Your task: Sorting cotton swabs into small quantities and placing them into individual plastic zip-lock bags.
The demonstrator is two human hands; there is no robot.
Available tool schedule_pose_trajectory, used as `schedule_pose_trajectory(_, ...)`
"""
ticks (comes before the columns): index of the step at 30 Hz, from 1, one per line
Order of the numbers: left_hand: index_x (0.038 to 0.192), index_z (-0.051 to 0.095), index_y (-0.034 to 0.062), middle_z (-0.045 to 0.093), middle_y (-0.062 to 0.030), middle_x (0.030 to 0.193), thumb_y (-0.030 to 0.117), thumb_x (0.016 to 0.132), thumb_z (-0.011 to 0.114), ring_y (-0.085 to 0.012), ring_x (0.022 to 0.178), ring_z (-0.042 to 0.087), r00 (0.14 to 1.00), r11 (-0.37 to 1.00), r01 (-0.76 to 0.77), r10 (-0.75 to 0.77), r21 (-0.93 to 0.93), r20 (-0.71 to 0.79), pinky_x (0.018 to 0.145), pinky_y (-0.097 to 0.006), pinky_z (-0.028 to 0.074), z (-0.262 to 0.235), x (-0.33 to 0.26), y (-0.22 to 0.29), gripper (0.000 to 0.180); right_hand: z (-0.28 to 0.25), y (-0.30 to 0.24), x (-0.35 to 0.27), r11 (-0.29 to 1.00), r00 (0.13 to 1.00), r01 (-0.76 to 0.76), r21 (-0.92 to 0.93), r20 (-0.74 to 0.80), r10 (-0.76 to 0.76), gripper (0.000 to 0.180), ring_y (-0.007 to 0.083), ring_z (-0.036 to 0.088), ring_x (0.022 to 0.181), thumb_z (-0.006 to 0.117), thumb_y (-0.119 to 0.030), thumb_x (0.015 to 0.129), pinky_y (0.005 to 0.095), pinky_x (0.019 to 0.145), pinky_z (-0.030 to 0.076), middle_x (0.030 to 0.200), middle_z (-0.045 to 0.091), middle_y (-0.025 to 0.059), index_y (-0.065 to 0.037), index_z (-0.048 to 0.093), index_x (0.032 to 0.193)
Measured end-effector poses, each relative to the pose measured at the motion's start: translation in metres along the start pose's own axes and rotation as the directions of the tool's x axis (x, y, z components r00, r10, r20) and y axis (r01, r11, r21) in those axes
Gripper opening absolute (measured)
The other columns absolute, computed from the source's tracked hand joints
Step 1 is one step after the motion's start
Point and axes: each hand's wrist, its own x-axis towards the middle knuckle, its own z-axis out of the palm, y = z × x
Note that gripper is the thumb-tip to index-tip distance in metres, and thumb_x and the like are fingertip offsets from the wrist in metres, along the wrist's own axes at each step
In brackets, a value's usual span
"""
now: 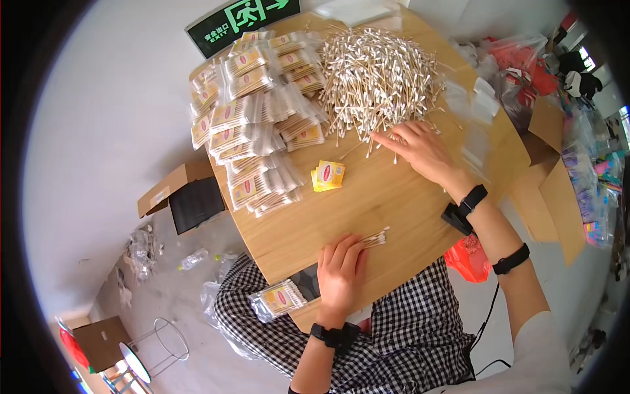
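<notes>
A large loose heap of cotton swabs (380,79) covers the far middle of the wooden table (295,233). My right hand (423,151) is at the heap's near edge, fingers stretched out and reaching among the outermost swabs. Closer to me, my left hand (341,269) curls over a small bundle of cotton swabs (375,238), whose white tips stick out past the fingers to the right. Between the hands and the bagged stacks lie a few yellow cards (328,175). A filled bag of swabs (279,299) rests by the near table edge, left of my left hand.
Clear bags of swabs (252,125) are stacked along the table's left side. Empty clear bags (476,141) lie at the right. A green exit sign (243,23) stands at the back. Cardboard boxes (548,177) and a red bag (469,257) are beside the table.
</notes>
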Motion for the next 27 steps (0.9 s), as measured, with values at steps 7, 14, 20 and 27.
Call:
schedule_pose_trajectory(7, 0.09, 0.066, 0.0048, 0.068, -0.0063, 0.1, 0.003, 0.076, 0.074, -0.0264, 0.102, 0.063, 1.0, 1.0, -0.018, 0.018, -0.005, -0.017, 0.086, -0.039, 0.048, -0.002, 0.0, 0.002, 0.016, 0.001, -0.001, 0.032, 0.979, 0.959, 0.204, 0.011, -0.205, -0.197, 0.007, 0.0202, 0.054, 0.096, 0.061, -0.011, 0.079, 0.0344, 0.088, 0.045, 0.093, 0.056, 0.0029, -0.007, 0.063, 0.084)
schedule_pose_trajectory(14, 0.095, 0.065, 0.0047, 0.066, -0.0076, 0.103, 0.005, 0.075, 0.075, -0.0263, 0.104, 0.061, 0.997, 0.997, -0.071, 0.07, 0.037, 0.014, 0.086, -0.04, 0.047, -0.003, -0.002, -0.002, 0.022, -0.011, -0.06, -0.008, 0.958, 0.969, 0.223, 0.179, -0.144, -0.199, 0.01, 0.021, 0.054, 0.09, 0.061, -0.012, 0.077, 0.0338, 0.082, 0.046, 0.089, 0.056, 0.004, -0.004, 0.062, 0.084)
schedule_pose_trajectory(20, 0.116, 0.058, 0.0037, 0.058, -0.0154, 0.128, 0.004, 0.075, 0.075, -0.0306, 0.119, 0.055, 0.999, 0.999, -0.008, 0.01, 0.045, -0.044, 0.095, -0.043, 0.044, 0.0, 0.003, 0.002, 0.044, -0.028, -0.125, -0.033, 0.909, 0.976, 0.212, 0.36, -0.131, -0.176, 0.015, 0.0218, 0.056, 0.09, 0.063, -0.01, 0.075, 0.0357, 0.083, 0.047, 0.091, 0.056, 0.0049, -0.002, 0.064, 0.088)
schedule_pose_trajectory(27, 0.117, 0.06, 0.0027, 0.062, -0.0126, 0.123, 0.002, 0.077, 0.073, -0.0308, 0.118, 0.057, 0.999, 0.998, -0.037, 0.036, 0.042, 0.014, 0.097, -0.042, 0.045, 0.0, 0.002, -0.005, 0.042, -0.041, -0.092, -0.044, 0.716, 0.998, -0.066, 0.695, 0.045, 0.048, 0.058, 0.0283, 0.046, 0.128, 0.064, -0.001, 0.073, 0.0448, 0.106, 0.036, 0.13, 0.056, 0.0084, -0.009, 0.054, 0.13)
